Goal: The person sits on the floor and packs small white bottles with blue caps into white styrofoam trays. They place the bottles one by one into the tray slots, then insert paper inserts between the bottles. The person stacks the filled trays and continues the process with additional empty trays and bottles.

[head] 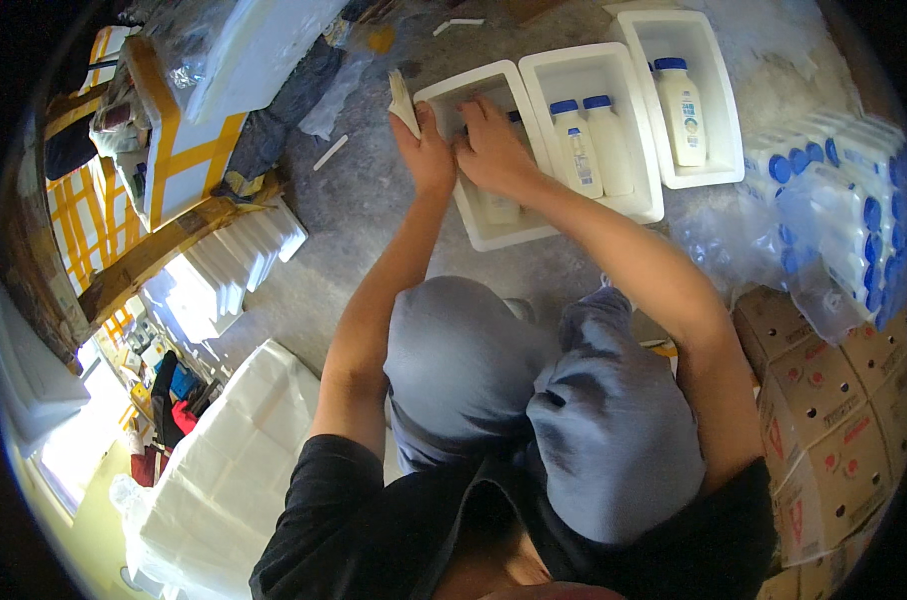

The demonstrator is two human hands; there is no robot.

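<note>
My left hand (432, 161) grips a thin stack of cream paper slips (405, 109) at the left rim of a white foam box (491, 241). My right hand (497, 150) reaches into that same box, fingers bent; whether they grip anything is hidden. Under it a milky bottle (501, 210) shows partly, along with part of a blue cap (515, 116). Touching this box on the right, a second foam box (652, 206) holds two blue-capped white bottles (571, 150). In a third foam box (727, 174) lies a labelled bottle (681, 116), with another cap peeking out behind it.
Plastic-wrapped blue-capped bottles (836, 195) are massed at the right, near stacked cardboard cartons (828, 420). Foam panels (232, 262) lean at the left, below a yellow-taped foam box (191, 165). A white wrapped stack (228, 465) stands lower left. Scraps lie on the concrete floor (311, 217).
</note>
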